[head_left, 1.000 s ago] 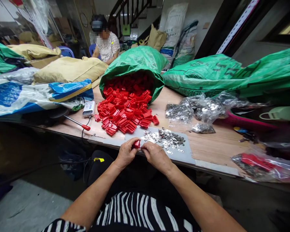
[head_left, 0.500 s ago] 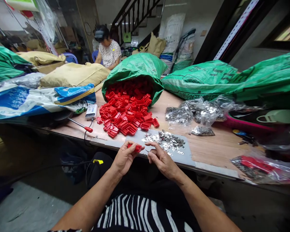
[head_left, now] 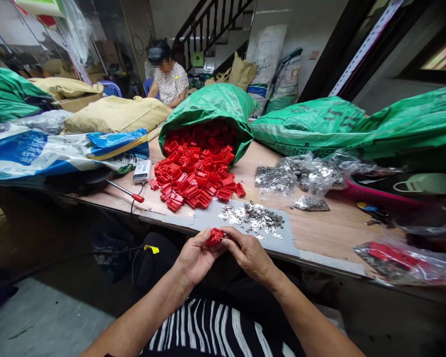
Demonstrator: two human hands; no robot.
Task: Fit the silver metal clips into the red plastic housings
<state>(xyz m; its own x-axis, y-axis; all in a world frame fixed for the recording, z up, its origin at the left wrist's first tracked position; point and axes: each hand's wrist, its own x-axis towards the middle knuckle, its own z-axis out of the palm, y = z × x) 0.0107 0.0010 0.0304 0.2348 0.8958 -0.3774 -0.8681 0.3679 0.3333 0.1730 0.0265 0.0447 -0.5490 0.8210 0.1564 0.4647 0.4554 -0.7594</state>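
— What have the hands got?

— From the head camera, my left hand (head_left: 196, 258) is closed around a red plastic clip (head_left: 214, 236); my right hand (head_left: 250, 254) pinches at its end, possibly pressing in a metal piece, too small to tell.

— Why there?

— Just off the table (head_left: 334, 225) edge, near the loose metal contacts (head_left: 253, 218) and red clip pile (head_left: 195, 176). Open room toward my lap.

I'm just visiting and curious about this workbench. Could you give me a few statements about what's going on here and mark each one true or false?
1. The left hand holds a red plastic piece. True.
2. The red pieces spill from a blue sack. False: from a green sack.
3. Loose metal bits lie on a grey mat. True.
4. The right hand rests flat on the table. False: it meets the left hand at the red piece.
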